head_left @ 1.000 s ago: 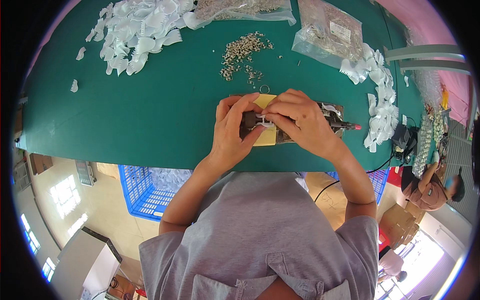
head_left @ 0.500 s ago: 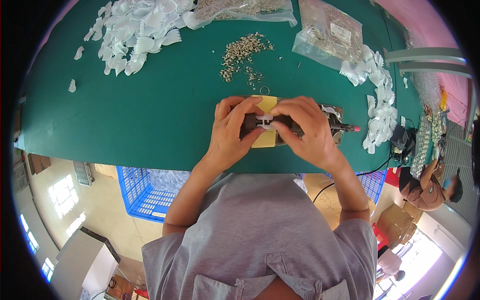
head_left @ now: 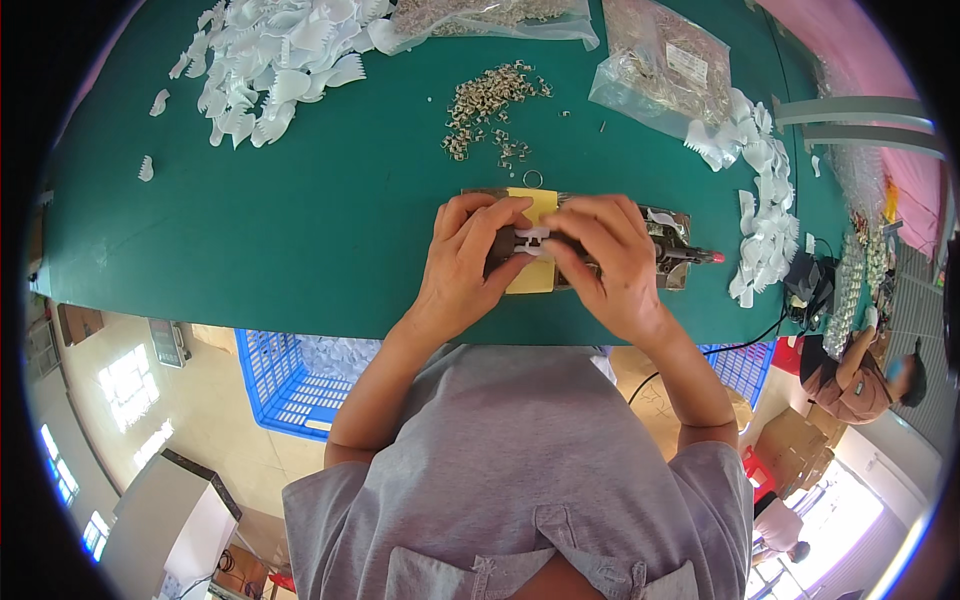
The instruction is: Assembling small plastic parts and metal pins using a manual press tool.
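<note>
One white plastic piece point(head_left: 532, 242) on clamp fixture point(head_left: 682, 253), apparently for steadiness | left hand point(head_left: 458, 258) straddles it, grip unclear | right hand point(head_left: 615, 262) alongside, thumb and fingers parted

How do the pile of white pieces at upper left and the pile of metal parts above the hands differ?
The white pile spreads wider than the metal pile. The white pile's pieces are broad, many toothed; the metal pile's parts are far smaller. The white pile reaches the picture's top edge, while the metal pile sits wholly in view. Both lie loose on the green tabletop.
</note>
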{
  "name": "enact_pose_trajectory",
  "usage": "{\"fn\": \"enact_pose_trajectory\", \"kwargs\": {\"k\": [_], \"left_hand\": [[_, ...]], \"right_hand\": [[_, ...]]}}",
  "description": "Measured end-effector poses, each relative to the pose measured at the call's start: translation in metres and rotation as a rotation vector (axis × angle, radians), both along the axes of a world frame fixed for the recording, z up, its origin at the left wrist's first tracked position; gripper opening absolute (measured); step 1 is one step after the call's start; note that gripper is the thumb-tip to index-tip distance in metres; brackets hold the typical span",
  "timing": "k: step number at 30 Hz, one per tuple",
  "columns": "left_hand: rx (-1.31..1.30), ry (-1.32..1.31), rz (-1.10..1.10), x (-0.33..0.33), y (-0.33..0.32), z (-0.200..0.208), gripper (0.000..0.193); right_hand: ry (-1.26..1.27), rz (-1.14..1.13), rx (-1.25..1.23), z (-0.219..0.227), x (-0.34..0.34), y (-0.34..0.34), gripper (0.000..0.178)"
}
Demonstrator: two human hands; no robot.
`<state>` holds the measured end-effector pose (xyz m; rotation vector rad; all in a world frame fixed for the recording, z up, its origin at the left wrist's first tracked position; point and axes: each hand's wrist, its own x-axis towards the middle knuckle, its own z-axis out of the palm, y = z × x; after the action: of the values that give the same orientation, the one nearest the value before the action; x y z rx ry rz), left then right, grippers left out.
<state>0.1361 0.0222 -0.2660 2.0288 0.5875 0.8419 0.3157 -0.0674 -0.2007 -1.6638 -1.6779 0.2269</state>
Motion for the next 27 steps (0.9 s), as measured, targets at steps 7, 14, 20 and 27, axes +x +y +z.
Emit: {"fn": "enact_pose_trajectory", "kwargs": {"k": [7,14,20,27], "left_hand": [[0.076,0.065,0.010,0.001,0.002,0.006,0.068],[0.034,0.048,-0.003,0.000,0.005,0.007,0.054],[0.095,0.023,-0.033,0.003,0.009,0.008,0.032],[0.100,0.035,-0.024,0.002,0.008,0.007,0.033]], "right_hand": [[0.037,0.092,-0.102,-0.008,0.010,0.010,0.009],[0.296,0.051,-0.265,0.003,0.038,0.016,0.009],[-0.016,-0.264,-0.398,-0.028,0.133,0.062,0.012],[-0.045,-0.120,-0.374,-0.029,0.109,0.091,0.012]]}}
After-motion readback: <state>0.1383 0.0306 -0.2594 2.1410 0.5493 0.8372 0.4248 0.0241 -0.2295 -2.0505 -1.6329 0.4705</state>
